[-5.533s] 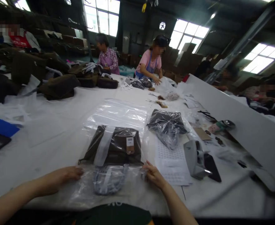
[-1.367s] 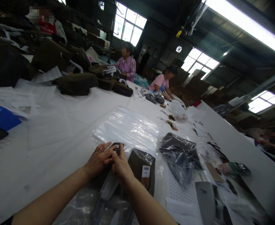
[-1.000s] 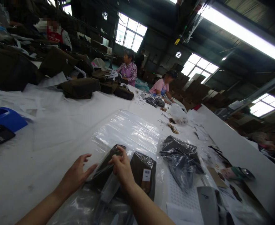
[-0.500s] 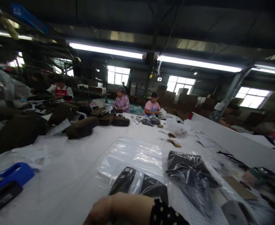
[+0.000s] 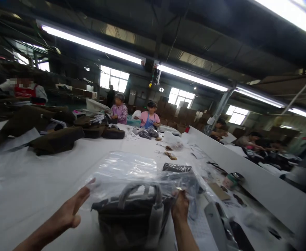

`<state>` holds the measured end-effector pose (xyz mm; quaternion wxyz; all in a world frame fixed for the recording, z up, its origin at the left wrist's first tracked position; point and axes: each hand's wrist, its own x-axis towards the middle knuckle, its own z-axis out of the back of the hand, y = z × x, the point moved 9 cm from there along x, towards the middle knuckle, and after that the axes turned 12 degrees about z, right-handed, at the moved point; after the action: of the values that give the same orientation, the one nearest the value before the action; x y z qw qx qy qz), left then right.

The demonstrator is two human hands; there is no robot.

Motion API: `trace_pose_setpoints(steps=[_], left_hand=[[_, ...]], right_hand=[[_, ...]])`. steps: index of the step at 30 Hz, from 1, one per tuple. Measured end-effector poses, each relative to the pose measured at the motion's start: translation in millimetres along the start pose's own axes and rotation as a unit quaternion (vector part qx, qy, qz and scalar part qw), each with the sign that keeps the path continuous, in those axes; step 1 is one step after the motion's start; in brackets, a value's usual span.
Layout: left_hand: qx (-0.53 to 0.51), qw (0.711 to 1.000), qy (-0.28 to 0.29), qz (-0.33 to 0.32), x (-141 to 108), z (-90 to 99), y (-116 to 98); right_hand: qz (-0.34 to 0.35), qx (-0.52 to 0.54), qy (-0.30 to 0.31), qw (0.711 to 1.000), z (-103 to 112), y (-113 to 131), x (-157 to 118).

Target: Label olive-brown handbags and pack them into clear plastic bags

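A dark handbag (image 5: 129, 216) with two upright handles stands at the bottom centre, inside a clear plastic bag (image 5: 116, 186). My right hand (image 5: 180, 205) is closed on the plastic bag's upper right part. At the bag's upper left, my left hand (image 5: 70, 209) has its fingers stretched out, the fingertips at the edge of the plastic. Behind the handbag lies a stack of clear plastic bags (image 5: 126, 162). To the right of it is a dark item in plastic wrap (image 5: 177, 168), partly covered by the plastic.
Dark bags (image 5: 56, 139) are piled on the left of the white table (image 5: 38, 181). On the right are a grey device (image 5: 217, 223), a jar (image 5: 232, 179), cardboard (image 5: 219, 191) and a white partition (image 5: 246, 167). Several people work farther back.
The view has swung right. Both hands now show at the sides of the handbag in plastic, which has come into view. The blue tape dispenser has left the view.
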<state>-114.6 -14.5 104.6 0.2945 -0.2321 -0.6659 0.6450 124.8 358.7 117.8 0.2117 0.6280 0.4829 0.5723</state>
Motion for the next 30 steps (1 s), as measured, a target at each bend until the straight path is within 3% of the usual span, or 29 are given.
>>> trace_pose_setpoints(steps=[3, 6, 9, 11, 13, 15, 18, 20, 23, 25, 30], left_hand=[[0.069, 0.997, 0.027, -0.008, 11, -21.3, -31], [0.078, 0.995, -0.054, 0.029, 24, -17.9, -47], [-0.061, 0.987, -0.137, 0.052, 29, -9.9, -53], [-0.186, 0.97, -0.15, 0.049, 30, -9.8, -54], [-0.242, 0.956, -0.154, 0.055, 29, -10.5, -56], [-0.251, 0.951, -0.17, 0.055, 27, -7.2, -61], [-0.283, 0.935, -0.214, 0.013, 21, 7.0, -71], [-0.291, 0.932, -0.215, -0.009, 19, 14.2, -75], [-0.188, 0.964, -0.18, 0.051, 23, 16.7, -72], [-0.156, 0.967, -0.186, 0.081, 25, 24.8, -70], [-0.271, 0.941, -0.198, 0.036, 42, 40.6, -86]], right_hand=[[-0.032, 0.015, -0.071, 0.997, 26, -22, -28], [-0.069, 0.026, -0.057, 0.996, 36, -26, -32], [-0.068, 0.045, -0.003, 0.997, 44, -6, -13], [-0.054, 0.092, 0.028, 0.994, 46, 16, 6], [-0.062, 0.155, 0.05, 0.985, 43, 35, 25], [-0.077, 0.205, 0.041, 0.975, 41, 48, 41], [-0.081, 0.259, -0.024, 0.962, 41, 57, 55], [-0.092, 0.269, -0.034, 0.958, 35, 56, 57], [-0.111, 0.243, -0.011, 0.964, 24, 51, 57], [-0.113, 0.229, 0.002, 0.967, 16, 50, 59], [-0.167, 0.244, 0.058, 0.954, -28, 37, 75]])
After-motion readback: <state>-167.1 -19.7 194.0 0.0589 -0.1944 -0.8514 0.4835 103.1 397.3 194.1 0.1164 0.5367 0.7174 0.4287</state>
